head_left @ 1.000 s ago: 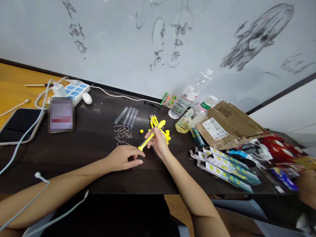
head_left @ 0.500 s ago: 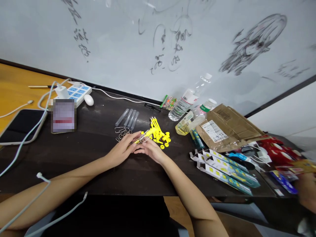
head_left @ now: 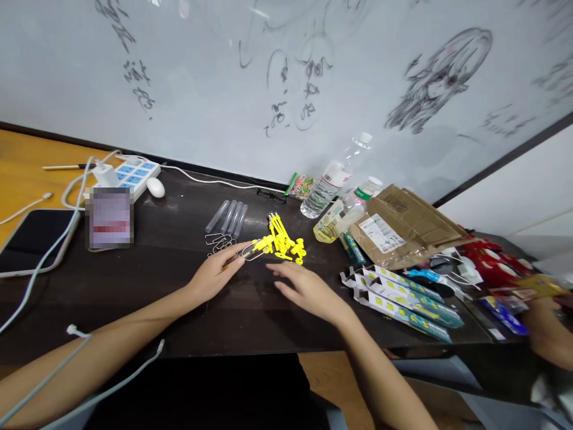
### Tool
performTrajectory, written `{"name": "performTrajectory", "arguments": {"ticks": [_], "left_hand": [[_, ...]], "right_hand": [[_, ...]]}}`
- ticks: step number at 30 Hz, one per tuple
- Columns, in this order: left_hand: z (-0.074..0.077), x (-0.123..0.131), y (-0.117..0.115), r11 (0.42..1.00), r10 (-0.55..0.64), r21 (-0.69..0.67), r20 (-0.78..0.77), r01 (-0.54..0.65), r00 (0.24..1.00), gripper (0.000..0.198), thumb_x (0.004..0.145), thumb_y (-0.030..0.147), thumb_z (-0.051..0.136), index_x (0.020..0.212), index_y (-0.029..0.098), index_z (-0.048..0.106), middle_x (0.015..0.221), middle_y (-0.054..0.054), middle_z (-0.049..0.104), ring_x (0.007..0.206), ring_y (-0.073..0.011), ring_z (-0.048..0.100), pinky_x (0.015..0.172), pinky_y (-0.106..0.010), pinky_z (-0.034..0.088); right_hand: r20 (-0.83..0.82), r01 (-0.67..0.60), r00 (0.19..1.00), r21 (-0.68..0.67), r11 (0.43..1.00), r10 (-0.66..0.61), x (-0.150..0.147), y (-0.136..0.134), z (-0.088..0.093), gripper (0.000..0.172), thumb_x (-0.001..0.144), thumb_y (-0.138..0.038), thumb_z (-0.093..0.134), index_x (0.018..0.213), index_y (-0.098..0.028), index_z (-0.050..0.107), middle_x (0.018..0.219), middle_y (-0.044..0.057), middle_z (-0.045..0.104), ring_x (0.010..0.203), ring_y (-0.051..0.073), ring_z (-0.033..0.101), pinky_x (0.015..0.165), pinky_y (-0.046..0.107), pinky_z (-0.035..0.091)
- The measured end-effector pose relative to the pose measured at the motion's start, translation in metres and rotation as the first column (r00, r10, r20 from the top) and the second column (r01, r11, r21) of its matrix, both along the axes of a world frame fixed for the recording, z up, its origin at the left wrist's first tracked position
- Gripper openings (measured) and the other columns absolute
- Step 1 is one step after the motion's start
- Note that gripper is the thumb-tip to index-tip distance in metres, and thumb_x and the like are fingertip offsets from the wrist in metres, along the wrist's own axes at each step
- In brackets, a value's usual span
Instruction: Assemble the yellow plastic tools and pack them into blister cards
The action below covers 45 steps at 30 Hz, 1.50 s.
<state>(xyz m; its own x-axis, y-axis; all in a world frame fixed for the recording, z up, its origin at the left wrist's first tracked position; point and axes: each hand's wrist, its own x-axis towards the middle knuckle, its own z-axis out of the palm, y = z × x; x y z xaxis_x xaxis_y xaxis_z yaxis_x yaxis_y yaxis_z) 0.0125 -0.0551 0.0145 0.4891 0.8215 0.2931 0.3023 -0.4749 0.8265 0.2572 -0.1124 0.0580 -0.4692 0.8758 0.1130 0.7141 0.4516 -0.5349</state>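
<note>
My left hand (head_left: 218, 272) is closed around a slim piece with a bent metal wire loop (head_left: 251, 255); fingers hide much of it. A yellow plastic part lies at its far end, and I cannot tell whether it is joined on. My right hand (head_left: 308, 288) hovers to the right, fingers apart, holding nothing. Just beyond both hands is a pile of small yellow plastic parts (head_left: 283, 242), some long with metallic tips. Clear tubes (head_left: 230, 218) lie side by side farther back on the left. Several bent wires (head_left: 219, 242) sit in front of the tubes.
On the dark table (head_left: 170, 269) stand two bottles, one clear (head_left: 323, 194) and one yellowish (head_left: 331, 224). Teal-and-white boxes (head_left: 407, 307) and a flattened carton (head_left: 394, 221) lie right. A power strip (head_left: 136, 176) and phone (head_left: 40, 239) are left. Another person's arm (head_left: 548, 328) shows far right.
My right hand has let go of the wire piece and moved away to the right. My left hand keeps the piece. The view has shifted slightly.
</note>
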Motion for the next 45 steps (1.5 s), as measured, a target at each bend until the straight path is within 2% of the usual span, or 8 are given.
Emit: {"name": "performTrajectory", "arguments": {"ticks": [4,9,14,18,23,28,35,45], "left_hand": [[-0.001,-0.001,-0.002,0.999,0.038,0.02,-0.063,-0.037,0.997,0.043,0.093,0.041,0.039,0.131,0.027,0.05,0.118,-0.003,0.064,0.091,-0.0179,0.062,0.084,-0.031,0.046],[-0.001,-0.001,-0.002,0.997,0.048,0.064,-0.154,-0.039,0.987,0.045,0.092,0.04,0.041,0.136,0.031,0.045,0.083,0.001,0.066,0.056,-0.0106,0.052,0.062,-0.024,0.043],[-0.002,0.0,-0.002,0.999,0.007,0.052,-0.153,0.001,0.988,0.044,0.092,0.04,0.041,0.136,0.033,0.044,0.093,0.001,0.066,0.06,-0.0102,0.053,0.065,-0.023,0.044],[-0.003,0.0,-0.002,0.999,-0.012,0.041,-0.13,0.018,0.991,0.043,0.092,0.041,0.042,0.134,0.032,0.048,0.101,-0.001,0.067,0.061,-0.0102,0.053,0.065,-0.023,0.045],[-0.002,0.002,-0.003,1.0,-0.009,0.007,-0.052,0.01,0.999,0.042,0.091,0.04,0.043,0.13,0.027,0.053,0.092,-0.001,0.068,0.067,-0.0124,0.058,0.067,-0.025,0.047],[-0.001,0.004,-0.006,0.999,0.036,0.004,0.172,-0.037,0.985,0.035,0.09,0.038,0.048,0.114,0.018,0.062,0.103,-0.006,0.067,0.086,-0.0167,0.061,0.077,-0.028,0.048],[-0.008,0.0,-0.002,0.999,0.011,-0.046,0.393,0.007,0.919,0.025,0.089,0.038,0.049,0.099,0.016,0.055,0.064,0.003,0.053,0.05,-0.0072,0.049,0.049,-0.018,0.041],[-0.011,-0.002,0.005,0.997,0.063,-0.073,0.372,-0.038,0.926,0.019,0.089,0.033,0.048,0.098,0.017,0.052,0.084,-0.001,0.062,0.059,-0.0076,0.055,0.054,-0.019,0.044]], "right_hand": [[0.233,0.236,0.939,0.104,0.966,-0.254,0.097,-0.024,0.024,0.036,0.088,-0.026,0.046,0.122,-0.025,0.055,0.115,0.009,0.063,0.108,0.023,0.059,0.096,0.043,0.045],[0.466,0.456,0.718,0.245,0.855,-0.517,0.24,-0.037,0.027,0.036,0.075,-0.021,0.05,0.108,-0.017,0.064,0.11,0.014,0.066,0.102,0.028,0.062,0.093,0.044,0.046],[0.625,0.462,0.616,0.208,0.862,-0.48,0.282,-0.044,0.006,0.047,0.065,-0.032,0.064,0.109,-0.017,0.065,0.112,0.016,0.065,0.099,0.032,0.064,0.086,0.042,0.049],[0.682,0.462,0.581,0.173,0.87,-0.445,0.264,-0.04,0.001,0.033,0.071,-0.025,0.06,0.102,-0.017,0.067,0.104,0.015,0.069,0.092,0.028,0.067,0.081,0.036,0.05],[0.695,0.364,0.534,0.325,0.873,-0.481,0.209,-0.039,0.028,0.026,0.077,-0.025,0.057,0.101,-0.019,0.065,0.097,0.013,0.067,0.076,0.026,0.067,0.067,0.034,0.049],[0.59,0.16,0.719,0.374,0.914,-0.367,0.104,-0.032,0.045,0.033,0.084,-0.03,0.051,0.115,-0.023,0.058,0.097,0.011,0.061,0.077,0.023,0.063,0.07,0.033,0.048],[0.261,-0.032,0.965,0.175,0.984,-0.016,-0.021,0.015,0.007,0.066,0.081,-0.023,0.049,0.142,-0.029,0.026,0.126,0.009,0.054,0.094,0.024,0.062,0.077,0.035,0.048],[0.16,-0.025,0.987,0.121,0.992,0.005,-0.046,0.032,-0.012,0.047,0.079,-0.021,0.049,0.125,-0.023,0.041,0.116,0.008,0.06,0.086,0.022,0.061,0.073,0.032,0.045]]}}
